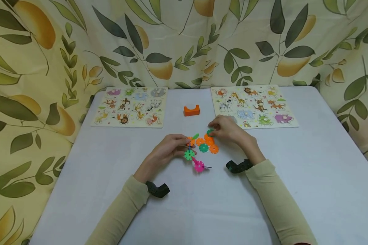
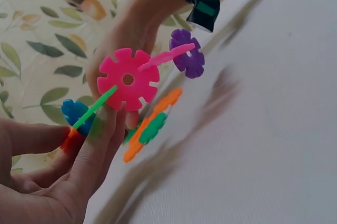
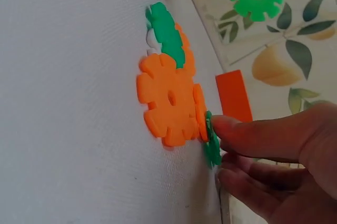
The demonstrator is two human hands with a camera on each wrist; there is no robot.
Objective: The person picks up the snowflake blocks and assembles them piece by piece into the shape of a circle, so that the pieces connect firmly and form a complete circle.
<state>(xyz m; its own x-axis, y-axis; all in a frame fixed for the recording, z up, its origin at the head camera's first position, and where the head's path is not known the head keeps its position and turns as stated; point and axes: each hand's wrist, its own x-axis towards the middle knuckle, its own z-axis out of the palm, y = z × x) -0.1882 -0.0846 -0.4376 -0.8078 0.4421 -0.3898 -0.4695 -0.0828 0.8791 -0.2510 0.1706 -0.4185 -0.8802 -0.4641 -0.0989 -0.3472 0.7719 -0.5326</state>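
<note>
My left hand (image 1: 171, 148) pinches a chain of flower-shaped interlocking discs by its orange disc (image 1: 190, 141). Down the chain come a blue disc (image 2: 78, 116), a green disc (image 1: 189, 154), a pink disc (image 1: 199, 166) and a purple disc (image 2: 188, 54) at the end. To the right, my right hand (image 1: 227, 128) pinches a dark green disc (image 3: 212, 142) between thumb and fingers. Beside it lie several loose discs on the table, among them an orange disc (image 3: 158, 100), another green disc (image 1: 203, 147) and a partly hidden white disc (image 3: 152, 40).
Two animal peg-puzzle boards stand at the back of the white-covered table: one board (image 1: 130, 107) at left, another board (image 1: 254, 107) at right. Between them sits an orange block (image 1: 191, 110) with a curved notch. A leaf-and-fruit patterned cloth (image 1: 184, 51) hangs behind.
</note>
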